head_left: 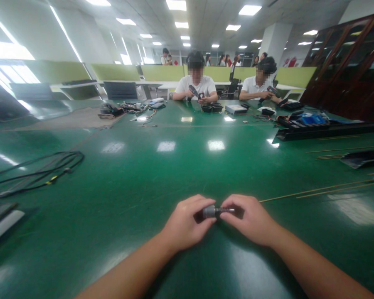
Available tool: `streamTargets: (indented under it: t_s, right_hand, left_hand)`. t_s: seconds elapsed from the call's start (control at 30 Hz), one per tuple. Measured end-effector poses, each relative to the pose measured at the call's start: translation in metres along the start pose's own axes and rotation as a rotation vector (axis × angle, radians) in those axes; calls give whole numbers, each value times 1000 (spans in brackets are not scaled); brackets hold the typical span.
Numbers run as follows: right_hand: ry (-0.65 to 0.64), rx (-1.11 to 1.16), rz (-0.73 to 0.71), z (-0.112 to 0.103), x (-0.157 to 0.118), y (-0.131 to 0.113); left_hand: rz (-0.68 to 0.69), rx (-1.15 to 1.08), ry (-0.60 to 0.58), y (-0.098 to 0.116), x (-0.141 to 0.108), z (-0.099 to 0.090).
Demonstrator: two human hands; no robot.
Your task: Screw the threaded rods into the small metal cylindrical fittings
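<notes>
My left hand (190, 222) is closed around a short grey and black cylinder (209, 211), thumb and fingers gripping its sides. A thin dark metal shaft with a bright tip (227, 210) sticks out of the cylinder toward the right. My right hand (249, 218) pinches this shaft between thumb and fingertips, leaving its tip in view. The piece lies roughly level, low over the green table (137, 178), and looks like a drill chuck, though its exact kind is unclear. Part of the cylinder is hidden inside my left hand.
Black cables (59, 160) lie coiled at the left. Thin brass-coloured rods (299, 194) and a black channel piece (324, 132) are at the right. Across the table sit two people, one (195, 85) handling a power drill (193, 90). Small black trays (211, 108) stand before them.
</notes>
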State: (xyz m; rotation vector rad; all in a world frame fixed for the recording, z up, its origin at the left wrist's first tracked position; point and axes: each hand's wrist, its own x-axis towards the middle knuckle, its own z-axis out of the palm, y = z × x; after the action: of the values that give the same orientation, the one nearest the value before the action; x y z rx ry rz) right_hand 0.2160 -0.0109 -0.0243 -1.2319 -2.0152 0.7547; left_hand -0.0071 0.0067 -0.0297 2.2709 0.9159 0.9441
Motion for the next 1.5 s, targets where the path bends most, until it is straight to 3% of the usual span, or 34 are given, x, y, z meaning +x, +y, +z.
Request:
streamTargets:
  t_s: [1.5]
  right_hand:
    - [7, 75, 93, -7, 1, 3]
  left_hand:
    - [-51, -16, 90, 3, 2, -6]
